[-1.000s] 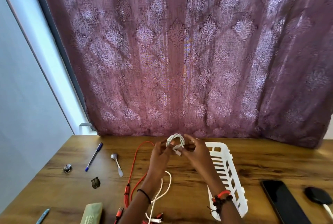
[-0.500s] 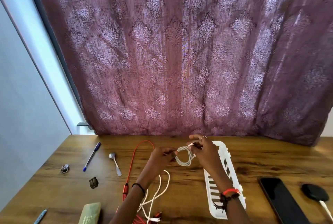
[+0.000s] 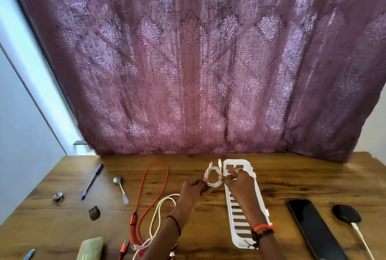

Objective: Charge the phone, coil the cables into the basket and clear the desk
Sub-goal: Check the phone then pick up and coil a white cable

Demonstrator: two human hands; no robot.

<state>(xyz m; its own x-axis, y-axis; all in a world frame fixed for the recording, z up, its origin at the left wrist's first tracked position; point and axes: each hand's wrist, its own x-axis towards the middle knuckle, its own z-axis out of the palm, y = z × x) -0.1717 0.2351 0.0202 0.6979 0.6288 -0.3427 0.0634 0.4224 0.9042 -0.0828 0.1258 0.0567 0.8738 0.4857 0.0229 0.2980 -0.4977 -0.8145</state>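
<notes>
Coil (image 3: 213, 176) is held between your hands, a small bundle of thin white cord in several loops, its two plug ends (image 3: 219, 162) sticking up beyond your fingertips. Your left hand (image 3: 193, 188) pinches its near-left edge with curled fingers. Your right hand (image 3: 238, 179) pinches its right side, the other fingers partly spread, with a ring (image 3: 239, 169) on one. The basket (image 3: 261, 203) lies under your right hand and wrist, a long white plastic tray with a slotted bottom and low walls, so the drop looks short. The step in hand seems to be laying the coil in. Let the left hand go first, carry with the right, and set the loops flat on the slats rather than dropping them, since smooth springy cord like this probably unwinds once freed. Turn the stiff plug ends inward if they catch a slot. Left of your left hand, a red cable (image 3: 133, 221) and a thicker white cable (image 3: 169, 196) lie loose and crossed on the grainy wooden desk (image 3: 302, 180), likely next. Right of your right forearm lies the phone (image 3: 313, 230), a flat glossy black slab. Just beyond it, apart, is a round matte black charger (image 3: 346, 213) on a white lead.
</notes>
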